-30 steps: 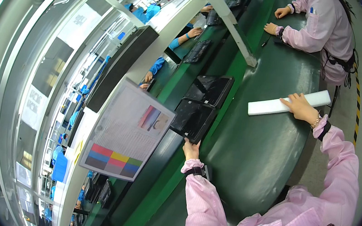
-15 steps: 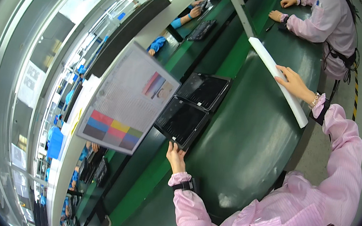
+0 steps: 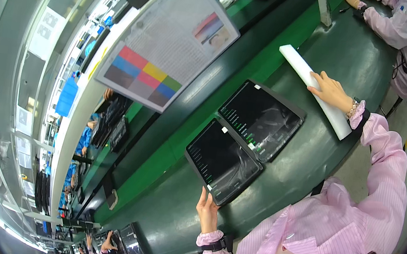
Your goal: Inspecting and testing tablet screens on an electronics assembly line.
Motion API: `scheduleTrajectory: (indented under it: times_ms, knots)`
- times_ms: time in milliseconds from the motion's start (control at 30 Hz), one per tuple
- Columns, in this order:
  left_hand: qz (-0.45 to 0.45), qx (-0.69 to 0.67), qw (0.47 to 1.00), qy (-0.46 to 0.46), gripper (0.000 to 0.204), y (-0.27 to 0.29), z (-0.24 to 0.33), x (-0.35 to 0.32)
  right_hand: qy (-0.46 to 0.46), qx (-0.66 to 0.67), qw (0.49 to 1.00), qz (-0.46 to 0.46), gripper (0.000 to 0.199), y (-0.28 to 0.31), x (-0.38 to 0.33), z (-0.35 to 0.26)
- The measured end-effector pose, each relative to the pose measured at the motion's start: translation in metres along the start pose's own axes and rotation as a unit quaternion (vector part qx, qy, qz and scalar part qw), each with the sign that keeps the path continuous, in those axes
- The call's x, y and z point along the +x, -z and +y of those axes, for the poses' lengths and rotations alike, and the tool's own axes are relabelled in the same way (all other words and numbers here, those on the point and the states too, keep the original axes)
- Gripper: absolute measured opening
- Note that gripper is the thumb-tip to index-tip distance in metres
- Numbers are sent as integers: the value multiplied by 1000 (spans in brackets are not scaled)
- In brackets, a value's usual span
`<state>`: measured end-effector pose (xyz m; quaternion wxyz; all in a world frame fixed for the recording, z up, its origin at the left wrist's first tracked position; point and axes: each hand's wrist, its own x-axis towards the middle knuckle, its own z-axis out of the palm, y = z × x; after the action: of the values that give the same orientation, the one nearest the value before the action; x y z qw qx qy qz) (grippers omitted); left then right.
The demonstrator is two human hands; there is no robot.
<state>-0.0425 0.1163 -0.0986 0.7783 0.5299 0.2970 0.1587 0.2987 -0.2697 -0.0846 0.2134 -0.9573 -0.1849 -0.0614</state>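
Observation:
My right hand [image 3: 332, 94] is closed over the middle of a long white bar [image 3: 298, 63], which lies slantwise on the dark green tabletop [image 3: 277, 188]. Two black tablets lie face up beside each other to its left, their dark screens showing rows of small light and green marks. At the bottom corner of the nearer tablet [image 3: 221, 159], my left hand [image 3: 206, 212] grips the edge with its fingertips; the part of the fingers under it is hidden. The farther tablet [image 3: 262, 118] touches or nearly touches the nearer one. Small white tabs stick to both.
A sheet in a clear sleeve with coloured squares [image 3: 173, 41] stands over the line at the left. Beyond it run a green strip [image 3: 154, 185] and other people's workplaces with dark devices. A person in pink [image 3: 406, 30] sits at the far right. More dark devices [image 3: 134, 244] lie at bottom left.
Both tablets have come away from the sheet toward me, onto the near tabletop, with my left hand still at the nearer one's corner. The view has turned. My right hand stays on the bar.

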Motion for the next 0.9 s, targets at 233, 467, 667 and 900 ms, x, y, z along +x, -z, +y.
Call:
scheduleTrajectory:
  times_ms: [233,467,667,900]
  knots:
    - [18,100,994,39,49,21,-15,-33,149,54,973,-169,48,-10,-12,-27]
    - [56,265,961,-58,33,32,14,-11,311,54,944,-99,44,-1,-1,-120]
    - [48,546,788,-280,28,10,66,7,429,38,898,-83,40,-42,14,-168]
    - [-2,605,739,-298,40,-4,62,33,401,20,908,-116,41,-50,15,-166]
